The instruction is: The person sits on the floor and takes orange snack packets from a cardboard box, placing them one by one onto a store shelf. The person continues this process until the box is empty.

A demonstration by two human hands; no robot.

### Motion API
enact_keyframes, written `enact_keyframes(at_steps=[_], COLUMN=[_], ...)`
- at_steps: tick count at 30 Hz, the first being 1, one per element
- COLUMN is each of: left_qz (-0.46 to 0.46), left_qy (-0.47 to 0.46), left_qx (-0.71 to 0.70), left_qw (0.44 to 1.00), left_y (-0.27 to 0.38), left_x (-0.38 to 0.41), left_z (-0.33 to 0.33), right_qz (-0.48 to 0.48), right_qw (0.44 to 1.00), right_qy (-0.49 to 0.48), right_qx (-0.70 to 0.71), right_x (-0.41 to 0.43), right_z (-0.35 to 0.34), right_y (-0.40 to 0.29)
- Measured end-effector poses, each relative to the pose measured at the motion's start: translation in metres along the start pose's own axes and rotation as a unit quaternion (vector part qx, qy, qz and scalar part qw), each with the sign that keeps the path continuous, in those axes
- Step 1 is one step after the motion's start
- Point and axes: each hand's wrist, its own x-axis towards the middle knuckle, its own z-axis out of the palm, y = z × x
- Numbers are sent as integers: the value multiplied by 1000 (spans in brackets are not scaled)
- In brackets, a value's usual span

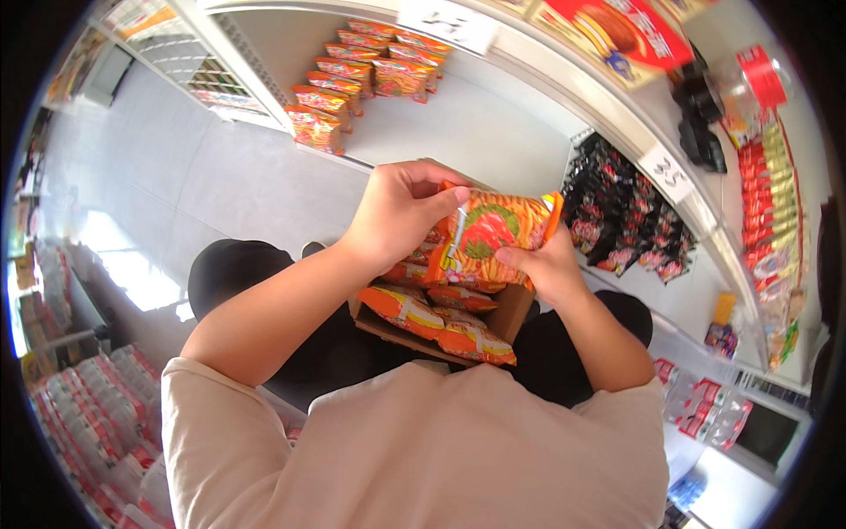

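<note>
Between my two hands is an orange snack packet [492,231] with noodle-like strands pictured on its front. My left hand [403,211] pinches its left end, the thumb lying over the upper corner. My right hand [548,264] grips the lower right side with the thumb on the front. Directly below is an open cardboard box [512,311], set between my knees. Several matching orange packets [410,314] lie in it, some partly hidden by the held packet and my left forearm.
Ahead, several orange packets [317,125] stand in rows on the left of a white shelf [476,125]. Black packets [621,205] fill its right part. A shelf edge with price cards [664,173] curves above. Shrink-wrapped bottles [99,410] are stacked at lower left; more bottles [704,406] stand at right.
</note>
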Motion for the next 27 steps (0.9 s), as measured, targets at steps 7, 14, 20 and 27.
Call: enact_keyframes(at_steps=[7, 14, 20, 27], left_qz=[195, 336, 356, 403], left_qy=[98, 202, 160, 176], left_qx=[37, 129, 144, 134], left_qw=[975, 911, 909, 888], left_y=[3, 18, 30, 36], left_x=[7, 17, 32, 32], left_z=[-18, -24, -16, -16], right_qz=[-48, -155, -184, -108], right_qw=[994, 941, 727, 573], right_qy=[27, 17, -2, -23], right_qx=[-96, -300, -661, -812], right_x=[31, 179, 313, 374], right_z=[1, 6, 40, 102], right_y=[-28, -54, 6, 60])
